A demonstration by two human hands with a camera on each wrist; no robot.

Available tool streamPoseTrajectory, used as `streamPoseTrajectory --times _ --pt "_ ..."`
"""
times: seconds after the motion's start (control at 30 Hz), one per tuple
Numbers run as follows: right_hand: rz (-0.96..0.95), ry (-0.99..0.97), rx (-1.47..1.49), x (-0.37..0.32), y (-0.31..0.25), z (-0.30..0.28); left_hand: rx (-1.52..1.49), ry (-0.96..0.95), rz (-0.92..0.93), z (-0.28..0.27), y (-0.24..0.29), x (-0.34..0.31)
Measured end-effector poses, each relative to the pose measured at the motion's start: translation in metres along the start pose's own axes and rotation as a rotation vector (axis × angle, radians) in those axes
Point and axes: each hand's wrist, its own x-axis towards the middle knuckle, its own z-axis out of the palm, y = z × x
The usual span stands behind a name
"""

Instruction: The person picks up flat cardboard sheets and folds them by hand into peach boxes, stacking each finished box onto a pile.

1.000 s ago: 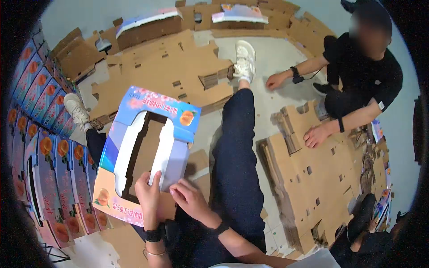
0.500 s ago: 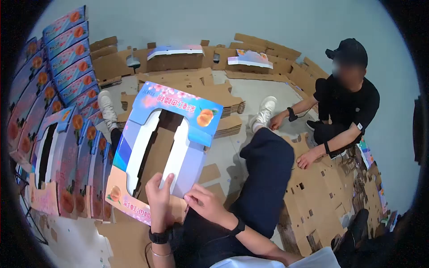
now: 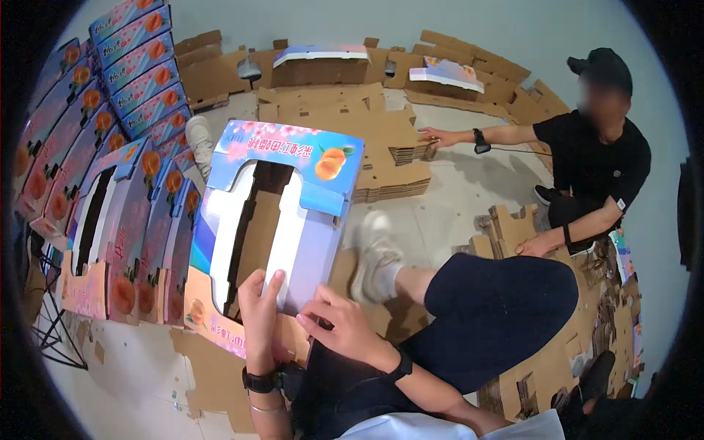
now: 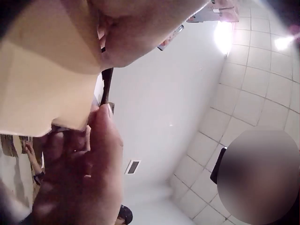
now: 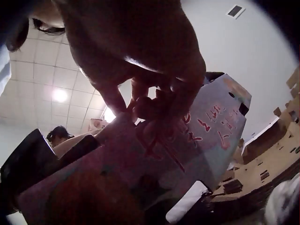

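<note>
A printed peach carton (image 3: 330, 165) with a long cut-out in its top is tilted up in front of me in the head view. My left hand (image 3: 258, 312) grips the near right edge of the cut-out, thumb on the white flap and fingers tucked under. In the left wrist view its thumb and fingers pinch the plain cardboard (image 4: 47, 70). My right hand (image 3: 341, 323) pinches the carton's right side near the lower corner, fingers bent. The right wrist view shows those fingertips at the edge above the red lettering on the side wall (image 5: 215, 131).
Stacked peach cartons (image 3: 139, 81) rise at the left, with an open-topped carton (image 3: 121, 242) nearer. Flat cardboard sheets (image 3: 323, 103) lie ahead, and another pile (image 3: 543, 367) is at the right. A seated person (image 3: 598, 154) reaches toward the sheets. My bent leg (image 3: 499, 308) is beside the carton.
The head view has tilted up and shifted. My right leg has bent and its foot has drawn in. The other person's arm has stretched toward the sheets. Both my hands stay at the carton.
</note>
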Motion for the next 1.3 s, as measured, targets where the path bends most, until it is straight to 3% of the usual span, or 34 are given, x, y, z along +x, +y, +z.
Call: streamPoseTrajectory --times 0.2,0.37,0.5,0.67,0.8,1.2,1.3 --pt "-0.014 -0.033 0.081 0.004 0.013 0.007 0.129 0.03 -0.079 -0.005 -0.001 -0.004" --pt "0.017 -0.192 0.164 0.014 0.02 0.004 0.061 0.082 -0.103 -0.011 -0.01 0.003" --pt "-0.027 -0.181 0.159 0.02 0.036 0.014 0.026 0.123 -0.139 -0.009 -0.024 0.01" --pt "-0.045 -0.275 0.33 0.031 0.038 0.009 0.011 0.12 -0.18 -0.01 -0.001 0.002" --pt "0.074 -0.384 0.455 0.036 0.056 0.003 0.109 0.164 -0.197 -0.001 -0.007 0.0" --pt "0.0 -0.242 0.414 0.024 0.055 0.006 0.069 0.118 -0.21 0.002 -0.013 0.005" --pt "-0.03 -0.311 0.299 0.023 0.053 0.002 0.049 0.078 -0.243 0.002 -0.011 0.004"
